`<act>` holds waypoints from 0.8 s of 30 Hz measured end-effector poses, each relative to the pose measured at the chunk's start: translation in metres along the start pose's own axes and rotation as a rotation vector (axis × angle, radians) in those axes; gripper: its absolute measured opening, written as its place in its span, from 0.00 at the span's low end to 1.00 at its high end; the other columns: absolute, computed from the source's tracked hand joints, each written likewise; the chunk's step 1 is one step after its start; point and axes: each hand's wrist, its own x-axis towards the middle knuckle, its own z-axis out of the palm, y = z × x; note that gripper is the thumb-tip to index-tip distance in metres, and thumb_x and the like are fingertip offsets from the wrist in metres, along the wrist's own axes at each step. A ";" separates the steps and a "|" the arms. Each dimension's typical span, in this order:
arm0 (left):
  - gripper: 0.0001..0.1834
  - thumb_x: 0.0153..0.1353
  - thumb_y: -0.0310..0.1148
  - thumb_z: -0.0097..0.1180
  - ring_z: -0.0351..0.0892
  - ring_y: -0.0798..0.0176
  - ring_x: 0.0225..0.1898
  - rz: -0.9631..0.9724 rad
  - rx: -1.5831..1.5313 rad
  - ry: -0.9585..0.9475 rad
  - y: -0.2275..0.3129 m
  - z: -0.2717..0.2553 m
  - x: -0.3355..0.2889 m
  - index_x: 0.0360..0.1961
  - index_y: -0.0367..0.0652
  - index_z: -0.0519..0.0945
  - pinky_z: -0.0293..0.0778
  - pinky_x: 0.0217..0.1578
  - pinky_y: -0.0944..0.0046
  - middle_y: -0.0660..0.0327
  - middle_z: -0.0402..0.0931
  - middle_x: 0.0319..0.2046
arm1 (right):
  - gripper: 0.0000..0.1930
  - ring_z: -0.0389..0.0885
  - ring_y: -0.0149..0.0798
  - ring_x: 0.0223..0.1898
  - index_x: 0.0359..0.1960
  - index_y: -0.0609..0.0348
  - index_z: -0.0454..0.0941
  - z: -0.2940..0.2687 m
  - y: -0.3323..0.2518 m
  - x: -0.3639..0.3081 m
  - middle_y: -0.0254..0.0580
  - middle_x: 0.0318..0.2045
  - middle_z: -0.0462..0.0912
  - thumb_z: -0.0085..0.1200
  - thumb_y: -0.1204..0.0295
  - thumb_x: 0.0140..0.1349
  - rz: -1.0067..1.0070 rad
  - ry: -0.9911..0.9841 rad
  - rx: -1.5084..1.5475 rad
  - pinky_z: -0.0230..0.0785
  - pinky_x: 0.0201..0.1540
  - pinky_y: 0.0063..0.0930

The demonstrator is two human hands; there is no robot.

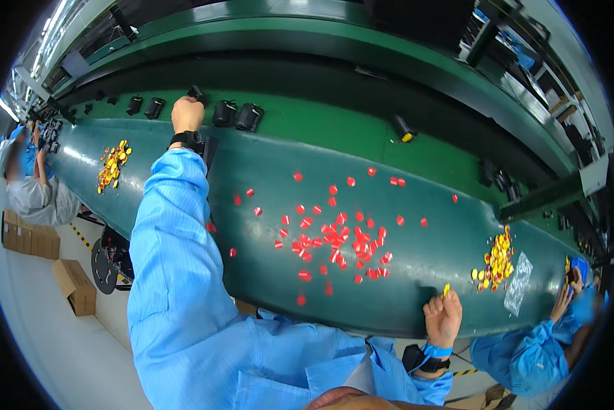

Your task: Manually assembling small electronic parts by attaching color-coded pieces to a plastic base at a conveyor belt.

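Note:
My left hand (187, 116) reaches to the belt's far side, its fingers closed on a small black device (196, 93). Two similar black cylindrical devices, a nearer one (249, 117) and its neighbour (225, 113), stand just right of it. Close to the belt's near edge, my right hand (443, 318) pinches a small yellow disc (446, 290) between thumb and fingertips. Many red pieces with pale stripes (334, 237) lie scattered between my hands. Further right is a heap of yellow discs (497, 260), with a crumpled clear plastic bag (519, 283) beside it.
More black devices (154, 108) line the green ledge (307, 130) at left. Another black device (402, 128) lies there, yellow at one end. A second yellow pile (113, 166) sits on the green belt (416, 253). Co-workers (37, 191) (532, 355) are at both ends.

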 end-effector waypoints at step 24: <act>0.06 0.55 0.23 0.61 0.73 0.75 0.31 0.201 -1.138 -0.706 0.132 -0.066 -0.147 0.34 0.35 0.79 0.67 0.35 0.75 0.68 0.77 0.29 | 0.07 0.70 0.31 0.24 0.33 0.60 0.71 0.051 0.003 0.012 0.37 0.22 0.71 0.51 0.70 0.64 0.046 -0.086 -0.222 0.69 0.28 0.30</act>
